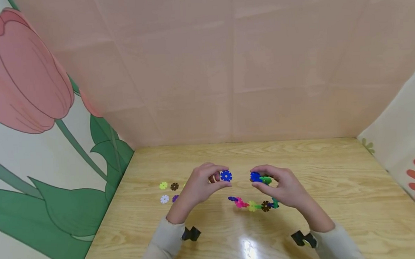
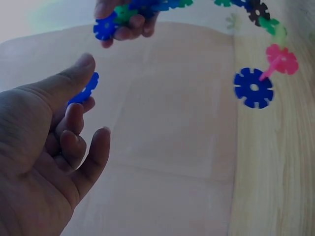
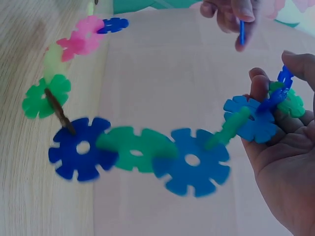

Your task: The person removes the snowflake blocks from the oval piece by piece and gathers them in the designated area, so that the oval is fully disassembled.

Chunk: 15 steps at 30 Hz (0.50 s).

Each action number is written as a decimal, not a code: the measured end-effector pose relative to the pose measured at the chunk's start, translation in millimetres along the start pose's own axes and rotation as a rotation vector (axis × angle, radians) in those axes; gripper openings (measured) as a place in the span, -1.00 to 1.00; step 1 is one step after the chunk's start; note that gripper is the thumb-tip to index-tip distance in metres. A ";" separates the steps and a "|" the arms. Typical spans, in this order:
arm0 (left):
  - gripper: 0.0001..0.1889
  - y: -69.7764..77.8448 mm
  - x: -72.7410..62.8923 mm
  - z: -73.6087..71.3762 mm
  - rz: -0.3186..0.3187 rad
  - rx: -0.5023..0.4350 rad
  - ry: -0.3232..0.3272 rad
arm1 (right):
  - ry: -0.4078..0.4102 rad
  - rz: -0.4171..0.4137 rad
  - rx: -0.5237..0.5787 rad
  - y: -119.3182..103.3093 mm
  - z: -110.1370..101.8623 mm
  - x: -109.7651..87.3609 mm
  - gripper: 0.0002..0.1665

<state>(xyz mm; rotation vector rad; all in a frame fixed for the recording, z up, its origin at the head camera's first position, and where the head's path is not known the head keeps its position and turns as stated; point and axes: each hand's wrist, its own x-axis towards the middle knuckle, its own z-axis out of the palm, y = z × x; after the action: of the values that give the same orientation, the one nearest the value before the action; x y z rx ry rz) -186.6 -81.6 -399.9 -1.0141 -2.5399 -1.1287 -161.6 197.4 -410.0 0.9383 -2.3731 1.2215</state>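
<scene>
- From the head view, the left hand (image 1: 204, 183) and forearm cover part of the purple disc (image 1: 175, 199); just a sliver of a yellow disc (image 1: 184, 183) peeks out.
- The right hand (image 1: 281, 184) blocks a stretch of the chain (image 1: 239, 202) there.
- I can't tell what the black bits (image 1: 192, 233) by the cuffs are.
- Both sleeves (image 1: 160, 243) leave that view at the bottom.
- In the left wrist view, the top edge cuts the chain; its yellow link (image 2: 279, 34) is blurred.
- The thumb partly hides the left hand's blue disc (image 2: 86, 92).
</scene>
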 end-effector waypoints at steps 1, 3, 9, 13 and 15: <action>-0.58 -2.0 -0.7 -0.1 0.002 0.005 0.005 | -0.002 0.000 0.005 -0.1 -0.2 0.1 -0.59; -0.58 -6.5 -2.5 -0.5 -0.003 0.009 0.010 | -0.007 0.001 0.019 -0.4 -0.6 0.3 -0.59; -0.60 -24.5 -13.6 -4.3 -0.062 -0.044 -0.006 | -0.014 -0.010 0.059 -0.7 -0.4 0.4 -0.59; -0.62 -36.1 -26.5 -9.7 -0.122 -0.059 -0.023 | -0.017 -0.023 0.074 -0.8 0.3 0.2 -0.58; -0.63 -42.6 -33.0 -13.0 -0.146 -0.056 -0.023 | -0.020 -0.028 0.077 -0.4 0.7 0.1 -0.57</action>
<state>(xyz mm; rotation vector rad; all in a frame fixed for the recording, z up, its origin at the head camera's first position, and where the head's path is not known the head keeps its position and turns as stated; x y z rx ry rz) -191.0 -128.3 -429.6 -0.8698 -2.6515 -1.2388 -161.4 196.6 -410.2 1.0084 -2.3347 1.3066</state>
